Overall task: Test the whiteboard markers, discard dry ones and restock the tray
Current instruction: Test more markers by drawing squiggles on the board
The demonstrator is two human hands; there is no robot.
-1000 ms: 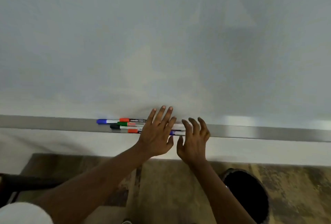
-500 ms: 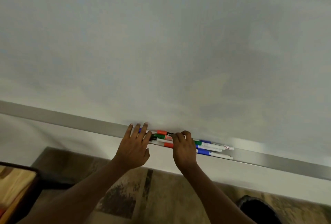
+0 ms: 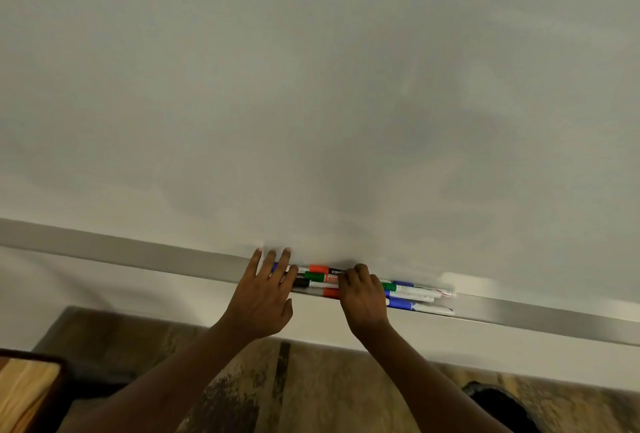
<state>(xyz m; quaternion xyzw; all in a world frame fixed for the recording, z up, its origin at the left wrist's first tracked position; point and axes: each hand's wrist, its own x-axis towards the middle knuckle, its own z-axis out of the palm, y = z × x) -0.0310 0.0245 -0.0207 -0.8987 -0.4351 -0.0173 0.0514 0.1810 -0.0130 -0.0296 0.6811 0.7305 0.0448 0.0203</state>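
Observation:
Several whiteboard markers with red, green, black and blue caps lie bunched in the metal tray under the whiteboard. My left hand rests flat with straight fingers on the left end of the bunch. My right hand lies over the middle of the bunch with its fingers curled onto the markers; whether it grips one is hidden. More markers stick out to the right of that hand.
A dark round bin stands on the wooden floor at the lower right. A wooden piece of furniture shows at the lower left corner. The tray runs on to both sides of the markers.
My view has swung left, so the tray now slants. The left hand moved to the left end of the markers; the right hand's fingers curled down onto them.

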